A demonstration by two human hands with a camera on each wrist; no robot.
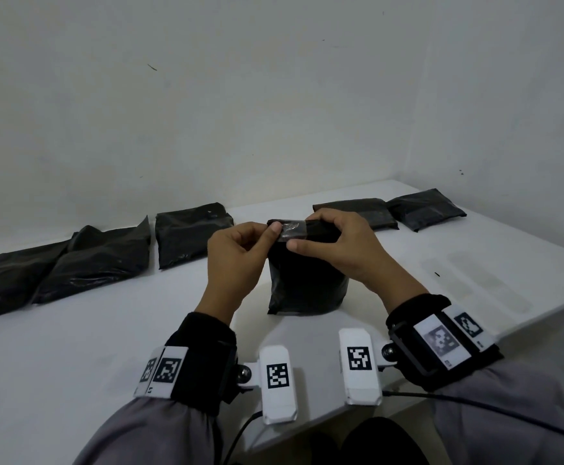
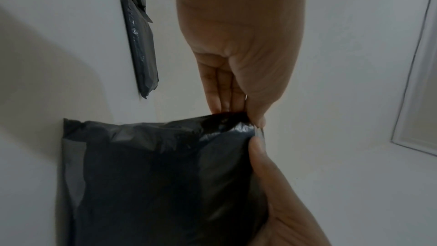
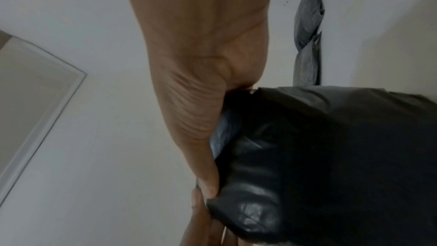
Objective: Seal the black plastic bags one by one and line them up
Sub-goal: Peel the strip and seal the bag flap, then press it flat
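Observation:
A filled black bag (image 1: 304,280) stands upright on the white table (image 1: 106,347), near its front edge at the centre. Its top is folded over, with a clear shiny strip (image 1: 290,229) lying across the fold. My left hand (image 1: 272,231) pinches the left end of that strip between thumb and fingers. My right hand (image 1: 302,231) grips the folded top from the right, thumb in front and fingers behind. In the left wrist view my left hand (image 2: 243,115) pinches the corner of the bag (image 2: 153,175). In the right wrist view my right hand (image 3: 212,184) clamps the bag (image 3: 331,156).
Three black bags lie along the wall at the left (image 1: 15,273) (image 1: 99,260) (image 1: 190,233). Two more lie flat at the back right (image 1: 354,211) (image 1: 424,208). Clear strips (image 1: 481,283) lie on the table at the right, near its edge.

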